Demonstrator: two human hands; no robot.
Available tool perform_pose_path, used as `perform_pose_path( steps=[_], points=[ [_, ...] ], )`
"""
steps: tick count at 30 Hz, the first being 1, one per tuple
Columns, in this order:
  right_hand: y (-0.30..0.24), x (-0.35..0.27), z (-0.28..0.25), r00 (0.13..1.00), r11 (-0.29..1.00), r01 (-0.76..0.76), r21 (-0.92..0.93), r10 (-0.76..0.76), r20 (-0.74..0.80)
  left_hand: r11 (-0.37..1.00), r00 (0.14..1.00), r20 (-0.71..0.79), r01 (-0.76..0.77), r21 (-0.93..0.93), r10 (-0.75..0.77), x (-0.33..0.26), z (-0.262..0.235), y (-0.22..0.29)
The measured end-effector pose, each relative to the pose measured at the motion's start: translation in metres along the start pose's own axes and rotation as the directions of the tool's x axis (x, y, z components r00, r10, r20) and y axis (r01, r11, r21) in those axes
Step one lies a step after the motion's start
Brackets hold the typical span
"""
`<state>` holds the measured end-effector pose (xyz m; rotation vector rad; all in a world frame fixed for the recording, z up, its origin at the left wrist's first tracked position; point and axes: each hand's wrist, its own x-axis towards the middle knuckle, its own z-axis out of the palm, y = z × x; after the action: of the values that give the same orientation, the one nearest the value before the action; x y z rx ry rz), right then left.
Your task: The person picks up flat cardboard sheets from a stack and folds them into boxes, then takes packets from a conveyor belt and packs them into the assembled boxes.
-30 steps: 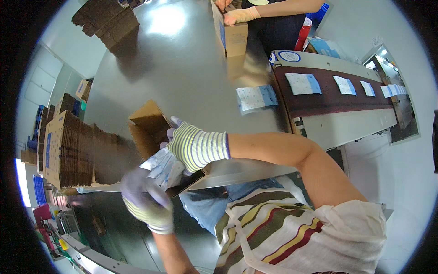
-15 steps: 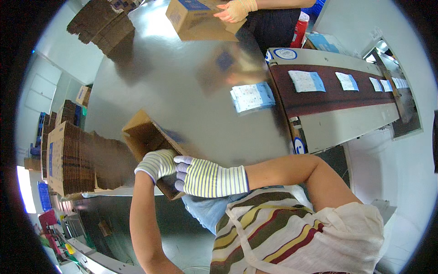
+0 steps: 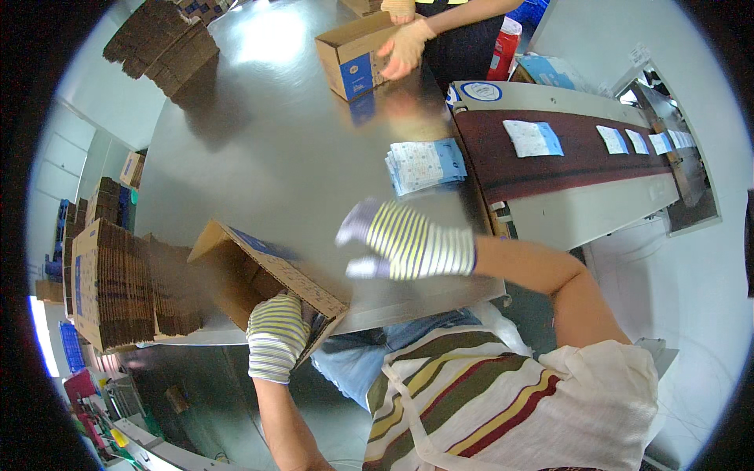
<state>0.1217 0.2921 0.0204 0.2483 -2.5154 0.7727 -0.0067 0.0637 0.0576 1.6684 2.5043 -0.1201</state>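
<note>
A brown cardboard box (image 3: 271, 267) lies tilted at the table's near edge, its open end facing me. My left hand (image 3: 279, 334), in a striped knit glove, is closed on the box's near side, and its fingertips are partly hidden inside. My right hand (image 3: 404, 239), gloved the same way, hovers above the table to the right of the box. Its thumb stands apart from the fingers, nothing is in it, and motion blurs it slightly. Beyond it lies a stack of white-and-blue packets (image 3: 424, 166).
Flattened cartons (image 3: 114, 286) stand packed at the left, and more cartons (image 3: 161, 47) are piled at the far left. A co-worker's hands (image 3: 404, 47) touch another box (image 3: 357, 63) at the far side. Packets lie on a dark red conveyor belt (image 3: 565, 169) at the right.
My right hand has left the box and moved right and up over the table, its fingers parting. My left hand stays at the box. The co-worker's box has turned upright.
</note>
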Motion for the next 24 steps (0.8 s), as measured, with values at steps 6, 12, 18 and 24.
perform_pose_path(
  steps=[6, 12, 18, 24],
  points=[
    [0.140, -0.024, -0.097, 0.733, 0.751, -0.654, -0.089, 0.659, 0.172, 0.997, 0.998, 0.045, -0.055, 0.049, 0.053, 0.020, 0.011, 0.000],
    [0.191, -0.006, -0.144, 0.640, 0.790, -0.485, -0.374, 0.612, 0.464, 0.998, 0.997, 0.050, 0.065, -0.020, -0.064, 0.002, 0.004, -0.003],
    [0.173, 0.016, -0.104, 0.498, 0.852, -0.315, -0.418, 0.523, 0.692, 0.998, 0.998, 0.036, 0.051, -0.026, -0.050, 0.004, 0.002, -0.003],
    [0.096, -0.004, -0.044, 0.604, 0.707, -0.129, -0.695, 0.612, 0.511, 0.996, 0.998, 0.020, 0.069, -0.061, -0.068, -0.005, 0.008, -0.011]
  ],
)
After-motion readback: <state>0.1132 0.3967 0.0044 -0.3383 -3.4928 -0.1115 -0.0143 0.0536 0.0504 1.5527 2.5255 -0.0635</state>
